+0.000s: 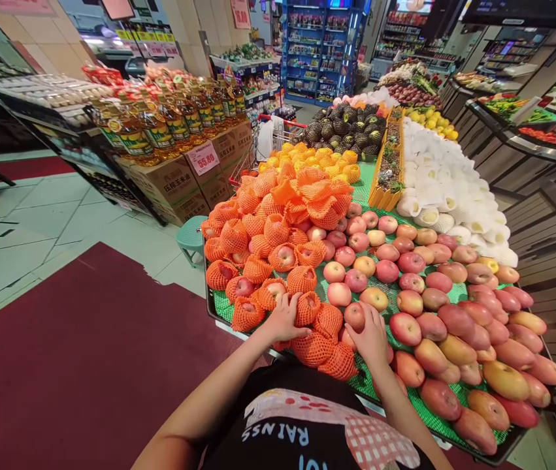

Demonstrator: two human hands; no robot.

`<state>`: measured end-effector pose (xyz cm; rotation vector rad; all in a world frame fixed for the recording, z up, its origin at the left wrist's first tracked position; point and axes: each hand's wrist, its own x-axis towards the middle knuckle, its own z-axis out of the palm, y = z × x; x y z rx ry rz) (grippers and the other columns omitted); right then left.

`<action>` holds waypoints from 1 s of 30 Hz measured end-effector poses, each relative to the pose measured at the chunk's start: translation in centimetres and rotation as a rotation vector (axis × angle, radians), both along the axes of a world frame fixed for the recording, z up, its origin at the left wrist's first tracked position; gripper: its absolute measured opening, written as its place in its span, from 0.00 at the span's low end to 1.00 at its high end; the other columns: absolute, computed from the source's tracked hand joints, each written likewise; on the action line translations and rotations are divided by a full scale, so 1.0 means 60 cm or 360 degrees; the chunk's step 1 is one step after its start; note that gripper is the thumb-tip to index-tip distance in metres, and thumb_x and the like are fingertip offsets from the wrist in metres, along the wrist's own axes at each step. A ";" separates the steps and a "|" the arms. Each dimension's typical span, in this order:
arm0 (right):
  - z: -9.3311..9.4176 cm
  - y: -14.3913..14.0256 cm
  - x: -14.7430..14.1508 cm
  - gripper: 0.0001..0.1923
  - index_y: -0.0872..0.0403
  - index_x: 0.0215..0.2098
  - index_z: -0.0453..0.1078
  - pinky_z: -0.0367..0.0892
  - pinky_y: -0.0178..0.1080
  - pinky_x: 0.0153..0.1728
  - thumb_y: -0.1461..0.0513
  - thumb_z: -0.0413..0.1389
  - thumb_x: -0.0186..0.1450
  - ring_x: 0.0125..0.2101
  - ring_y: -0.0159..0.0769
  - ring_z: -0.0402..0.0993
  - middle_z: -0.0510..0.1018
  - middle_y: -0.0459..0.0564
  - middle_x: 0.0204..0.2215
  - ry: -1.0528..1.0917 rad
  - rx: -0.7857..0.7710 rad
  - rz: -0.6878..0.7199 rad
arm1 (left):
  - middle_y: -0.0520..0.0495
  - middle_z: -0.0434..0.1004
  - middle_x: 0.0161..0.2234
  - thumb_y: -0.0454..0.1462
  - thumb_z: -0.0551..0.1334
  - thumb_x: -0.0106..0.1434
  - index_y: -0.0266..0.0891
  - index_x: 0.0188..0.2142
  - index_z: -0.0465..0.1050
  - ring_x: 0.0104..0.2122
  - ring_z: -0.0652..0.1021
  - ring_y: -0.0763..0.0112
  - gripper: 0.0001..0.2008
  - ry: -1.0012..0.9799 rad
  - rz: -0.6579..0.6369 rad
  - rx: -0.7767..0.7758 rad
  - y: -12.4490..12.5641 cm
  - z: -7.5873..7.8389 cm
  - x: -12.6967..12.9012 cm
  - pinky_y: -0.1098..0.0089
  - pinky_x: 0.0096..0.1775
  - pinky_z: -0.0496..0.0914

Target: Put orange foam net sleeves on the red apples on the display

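L hand (287, 321): part open, fingers bent over netted apples (257, 269), near L of stand (366, 175); can't tell if it grips any; R hand (373, 336): half closed, thumb & fingers round red apple (355, 316); red apple sits just R of netted grp., near edge of stand; bare apples (431, 356) extend to R & far side; orange nets (317, 196) lie piled on far side of netted apples, w/ yellow fruit (307, 156) beyond; white-netted fruit (447, 176) at far R; oil bottles (160, 134) on cartons (160, 189), far L; stool (190, 234) L of stand.
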<state>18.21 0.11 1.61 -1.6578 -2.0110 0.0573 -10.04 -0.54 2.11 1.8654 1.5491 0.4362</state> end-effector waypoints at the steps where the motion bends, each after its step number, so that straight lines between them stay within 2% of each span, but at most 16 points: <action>1: -0.001 0.004 0.000 0.30 0.54 0.61 0.65 0.67 0.58 0.57 0.57 0.61 0.62 0.54 0.56 0.69 0.75 0.60 0.55 0.0006 -0.0012 -0.0004 | 0.28 0.55 0.64 0.53 0.72 0.54 0.36 0.68 0.52 0.69 0.55 0.35 0.51 -0.0017 -0.0044 -0.0012 0.002 0.007 -0.011 0.43 0.65 0.57; 4: -0.001 0.002 0.003 0.28 0.52 0.57 0.67 0.68 0.55 0.56 0.55 0.62 0.60 0.52 0.55 0.71 0.76 0.58 0.52 0.0106 0.0007 -0.0089 | 0.34 0.63 0.60 0.54 0.68 0.59 0.41 0.61 0.65 0.64 0.65 0.41 0.36 -0.0031 -0.0130 0.0084 0.023 0.037 -0.046 0.45 0.62 0.63; 6: -0.001 -0.005 0.009 0.28 0.52 0.57 0.66 0.69 0.55 0.55 0.52 0.61 0.60 0.52 0.55 0.72 0.75 0.59 0.53 0.0188 0.0033 -0.0198 | 0.36 0.66 0.57 0.53 0.66 0.62 0.41 0.56 0.69 0.60 0.70 0.45 0.28 -0.0053 -0.0110 0.0239 0.050 0.063 -0.064 0.46 0.61 0.65; 8: -0.001 -0.010 0.018 0.30 0.53 0.56 0.66 0.70 0.55 0.52 0.48 0.61 0.61 0.52 0.57 0.72 0.76 0.61 0.52 0.0263 0.0030 -0.0383 | 0.35 0.66 0.58 0.51 0.64 0.65 0.40 0.55 0.70 0.60 0.69 0.47 0.24 -0.0085 -0.0045 0.0446 0.085 0.091 -0.073 0.46 0.62 0.64; 11: 0.002 -0.009 0.038 0.35 0.55 0.56 0.66 0.72 0.57 0.46 0.41 0.61 0.59 0.48 0.60 0.74 0.78 0.63 0.49 0.0361 -0.0049 -0.0603 | 0.33 0.62 0.63 0.48 0.63 0.66 0.40 0.55 0.71 0.65 0.63 0.46 0.22 -0.0086 0.0069 0.0747 0.147 0.127 -0.064 0.44 0.64 0.62; 16: 0.011 -0.013 0.059 0.36 0.54 0.58 0.65 0.70 0.58 0.53 0.41 0.61 0.61 0.53 0.58 0.73 0.76 0.62 0.53 0.0338 -0.0060 -0.0360 | 0.37 0.49 0.73 0.42 0.65 0.64 0.40 0.55 0.74 0.71 0.50 0.40 0.20 0.0068 0.0154 0.1037 0.253 0.154 -0.020 0.40 0.67 0.56; 18: 0.012 -0.027 0.064 0.34 0.53 0.59 0.65 0.69 0.59 0.56 0.43 0.61 0.63 0.55 0.57 0.72 0.76 0.61 0.55 0.0345 -0.0029 -0.0301 | 0.34 0.52 0.72 0.39 0.66 0.63 0.38 0.58 0.72 0.71 0.51 0.38 0.24 0.0133 0.0176 0.1034 0.287 0.156 -0.006 0.40 0.66 0.57; 20: 0.011 -0.048 0.070 0.33 0.53 0.60 0.65 0.68 0.59 0.58 0.44 0.60 0.64 0.57 0.56 0.71 0.75 0.61 0.57 0.0383 -0.0004 -0.0300 | 0.32 0.59 0.69 0.38 0.66 0.63 0.35 0.59 0.70 0.70 0.56 0.39 0.25 0.0148 0.0194 0.1035 0.306 0.156 0.003 0.40 0.64 0.61; 22: 0.011 -0.074 0.078 0.31 0.52 0.60 0.65 0.70 0.58 0.57 0.45 0.59 0.66 0.57 0.55 0.72 0.75 0.60 0.57 0.0423 0.0017 -0.0355 | 0.32 0.67 0.65 0.38 0.64 0.65 0.36 0.58 0.71 0.68 0.62 0.42 0.22 0.0081 0.0227 0.1149 0.303 0.157 0.008 0.43 0.63 0.62; 24: 0.014 -0.100 0.085 0.27 0.50 0.59 0.68 0.71 0.58 0.55 0.46 0.58 0.67 0.55 0.53 0.74 0.77 0.59 0.55 0.0447 0.0059 -0.0420 | 0.35 0.72 0.61 0.39 0.63 0.66 0.38 0.55 0.72 0.65 0.68 0.48 0.19 -0.0066 0.0265 0.1352 0.276 0.158 0.009 0.47 0.63 0.64; 27: 0.033 -0.127 0.088 0.21 0.50 0.53 0.72 0.70 0.59 0.56 0.48 0.57 0.68 0.52 0.52 0.76 0.80 0.57 0.50 0.0499 0.0134 -0.0457 | 0.39 0.78 0.53 0.40 0.64 0.67 0.41 0.49 0.75 0.58 0.75 0.54 0.12 -0.0356 0.0263 0.1569 0.201 0.163 0.009 0.52 0.60 0.67; 30: 0.060 -0.134 0.072 0.15 0.49 0.46 0.76 0.69 0.59 0.57 0.49 0.58 0.68 0.49 0.51 0.77 0.82 0.56 0.46 0.0681 0.0114 -0.0392 | 0.43 0.81 0.43 0.40 0.66 0.65 0.42 0.41 0.75 0.47 0.80 0.58 0.07 -0.0727 0.0194 0.1464 0.110 0.160 0.018 0.56 0.52 0.72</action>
